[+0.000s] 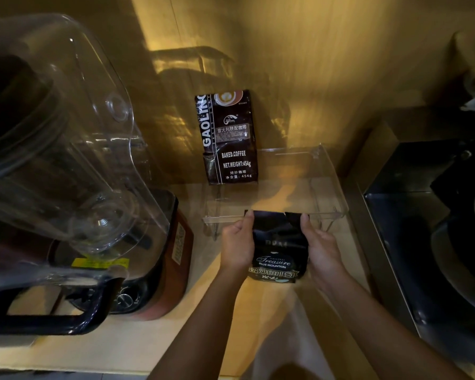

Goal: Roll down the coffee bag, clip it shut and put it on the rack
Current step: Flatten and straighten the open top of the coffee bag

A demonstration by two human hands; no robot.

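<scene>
Coffee bag (279, 249): near edge of clear rack (327, 187), above bench (154, 338) | left hand (237, 244), right hand (322, 246): grips closed on bag sides | rack: second coffee bag (226, 138) upright, far left.

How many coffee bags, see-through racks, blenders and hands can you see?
Coffee bags: 2, the Blue Mountain bag held in both hands and the Gaolin bag standing on the rack.
Clear racks: 1.
Blenders: 1.
Hands: 2, left hand and right hand.
Total: 6.
</scene>
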